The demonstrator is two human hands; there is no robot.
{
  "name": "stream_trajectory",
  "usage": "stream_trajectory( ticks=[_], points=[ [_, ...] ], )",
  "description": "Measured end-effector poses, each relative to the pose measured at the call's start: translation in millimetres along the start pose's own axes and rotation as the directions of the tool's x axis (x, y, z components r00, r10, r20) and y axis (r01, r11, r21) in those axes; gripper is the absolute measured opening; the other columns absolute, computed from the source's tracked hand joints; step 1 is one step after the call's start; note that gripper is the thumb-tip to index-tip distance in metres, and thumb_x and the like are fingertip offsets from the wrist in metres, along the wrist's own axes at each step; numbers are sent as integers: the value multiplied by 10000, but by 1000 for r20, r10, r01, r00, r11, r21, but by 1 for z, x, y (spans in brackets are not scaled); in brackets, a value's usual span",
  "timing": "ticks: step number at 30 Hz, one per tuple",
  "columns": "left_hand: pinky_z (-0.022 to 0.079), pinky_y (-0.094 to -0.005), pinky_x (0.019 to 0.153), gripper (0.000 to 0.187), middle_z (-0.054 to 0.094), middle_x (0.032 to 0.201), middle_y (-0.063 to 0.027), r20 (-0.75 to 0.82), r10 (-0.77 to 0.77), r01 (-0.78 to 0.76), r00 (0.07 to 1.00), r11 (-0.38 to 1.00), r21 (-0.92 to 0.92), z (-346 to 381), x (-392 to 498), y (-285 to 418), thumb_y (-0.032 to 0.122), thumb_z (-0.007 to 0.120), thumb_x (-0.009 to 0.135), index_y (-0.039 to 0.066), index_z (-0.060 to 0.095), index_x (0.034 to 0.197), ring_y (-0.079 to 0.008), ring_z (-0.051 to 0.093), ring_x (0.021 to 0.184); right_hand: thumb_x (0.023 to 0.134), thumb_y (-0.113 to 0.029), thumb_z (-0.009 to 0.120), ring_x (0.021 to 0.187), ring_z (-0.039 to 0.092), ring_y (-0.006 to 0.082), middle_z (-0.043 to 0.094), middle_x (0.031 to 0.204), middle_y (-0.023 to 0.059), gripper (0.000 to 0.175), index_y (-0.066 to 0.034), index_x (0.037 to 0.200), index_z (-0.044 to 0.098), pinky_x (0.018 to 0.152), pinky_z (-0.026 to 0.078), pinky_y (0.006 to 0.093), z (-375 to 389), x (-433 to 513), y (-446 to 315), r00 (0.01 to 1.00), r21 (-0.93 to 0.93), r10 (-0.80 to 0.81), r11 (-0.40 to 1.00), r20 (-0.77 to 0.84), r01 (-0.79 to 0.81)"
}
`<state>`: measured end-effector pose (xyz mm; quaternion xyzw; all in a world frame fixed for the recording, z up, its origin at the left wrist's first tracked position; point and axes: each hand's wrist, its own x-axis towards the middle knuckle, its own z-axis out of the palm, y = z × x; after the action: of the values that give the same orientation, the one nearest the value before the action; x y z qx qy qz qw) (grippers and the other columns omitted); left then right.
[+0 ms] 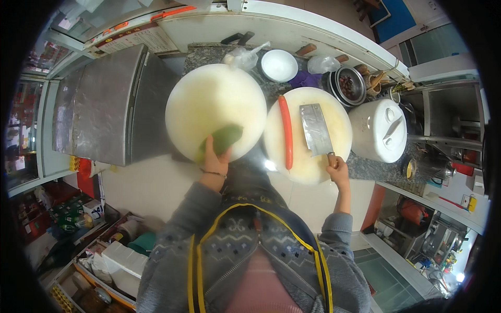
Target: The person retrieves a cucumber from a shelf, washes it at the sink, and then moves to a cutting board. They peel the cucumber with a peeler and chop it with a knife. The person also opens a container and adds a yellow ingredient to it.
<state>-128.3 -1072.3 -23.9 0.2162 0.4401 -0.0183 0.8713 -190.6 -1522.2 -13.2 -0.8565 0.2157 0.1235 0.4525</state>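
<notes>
My left hand (217, 160) holds a green vegetable (227, 137), blurred, over the near edge of the left round white cutting board (211, 98). My right hand (337, 170) grips the wooden handle of a cleaver (316, 129). The cleaver's broad steel blade lies flat over the right round cutting board (336, 113); whether it touches the board I cannot tell. Left of the blade a long red sausage (287, 133) lies lengthwise on the same board.
Behind the boards are a white bowl (279, 65), plastic bags (323, 63), a purple cloth (305, 80) and a metal bowl of dark red pieces (349, 87). A white lidded container (377, 130) stands at the right, a steel cabinet (105, 105) at the left.
</notes>
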Motion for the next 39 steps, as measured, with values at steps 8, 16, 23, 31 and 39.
stream_trajectory(
  ticks=[8, 16, 23, 31, 39],
  points=[
    [493, -396, 1078, 537, 604, 1312, -95, 26, 2, -2, 1000, 1000, -7, 4, -1, -7, 452, 628, 979, 54, 529, 1326, -244, 583, 1231, 793, -87, 687, 650, 602, 116, 629, 836, 57, 353, -25, 1118, 565, 540, 464, 230, 35, -61, -96, 998, 494, 12, 869, -66, 22],
    [551, -379, 886, 813, 527, 1380, -229, 129, -456, 195, 881, 598, 778, 22, -37, 35, 502, 711, 897, -102, 422, 1357, -357, 575, 1202, 913, -53, 656, 739, 642, 143, 643, 942, 90, 449, -6, 1328, 489, 628, 515, 263, 89, -42, -147, 945, 722, -235, 692, 227, -2],
    [467, -475, 886, 804, 578, 1258, -220, 843, 17, -641, 537, -641, 422, 42, -32, 27, 316, 820, 741, 1, 460, 1386, -392, 559, 1124, 884, -68, 714, 1022, 666, 350, 649, 1138, 224, 535, -9, 1367, 492, 878, 535, 398, 117, -80, -156, 911, 202, -369, 921, 186, 332],
    [472, -495, 874, 741, 588, 1116, -236, 839, -62, -742, 540, -506, 440, 29, -8, 25, 249, 801, 777, -32, 442, 1361, -429, 560, 1026, 884, -108, 727, 962, 662, 410, 655, 1133, 217, 442, -46, 1288, 558, 798, 551, 433, 111, -93, -154, 814, -2, -509, 848, 279, 531],
    [478, -491, 870, 725, 586, 1106, -239, 821, -78, -729, 565, -514, 453, 33, -3, 27, 234, 802, 772, -40, 442, 1339, -435, 562, 1027, 912, -137, 690, 800, 664, 426, 672, 904, 220, 365, -89, 1229, 517, 687, 533, 476, 117, -88, -160, 840, -70, -427, 878, 335, 474]
  ],
)
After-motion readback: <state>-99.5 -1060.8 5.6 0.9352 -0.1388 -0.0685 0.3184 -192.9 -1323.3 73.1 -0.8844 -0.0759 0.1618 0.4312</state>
